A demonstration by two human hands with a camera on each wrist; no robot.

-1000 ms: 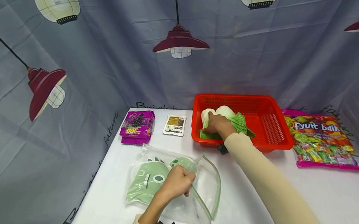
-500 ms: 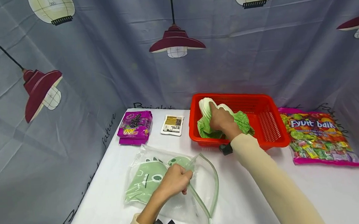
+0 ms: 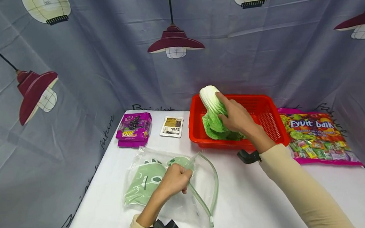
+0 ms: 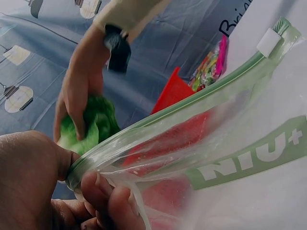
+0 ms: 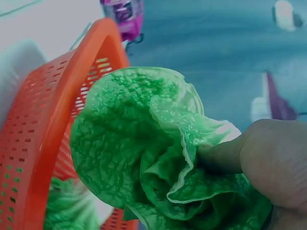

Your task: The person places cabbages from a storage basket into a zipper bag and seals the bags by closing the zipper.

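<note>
My right hand (image 3: 236,116) grips a Chinese cabbage (image 3: 212,107), its white stem end pointing up and away, over the red plastic basket (image 3: 266,121). In the right wrist view the thumb presses the green leaves (image 5: 129,124), and part of a second cabbage (image 5: 72,206) lies in the basket below. With my left hand (image 3: 175,180) I pinch the rim of a clear zip bag (image 3: 182,208) lying on the table. Its mouth, edged by a green zip strip (image 4: 216,91) with a white slider (image 4: 269,42), gapes. A green cartoon face is printed on the bag.
Left of the basket lie a purple grape packet (image 3: 134,128) and a small flat sachet (image 3: 172,126). A large candy bag (image 3: 320,137) lies to its right. A grey printed curtain (image 3: 120,69) hangs behind the white table (image 3: 237,194).
My right hand has lifted the cabbage up from the basket, tipping its stem end upward. The left hand keeps its pinch on the bag rim. The whole head view shifts slightly left.
</note>
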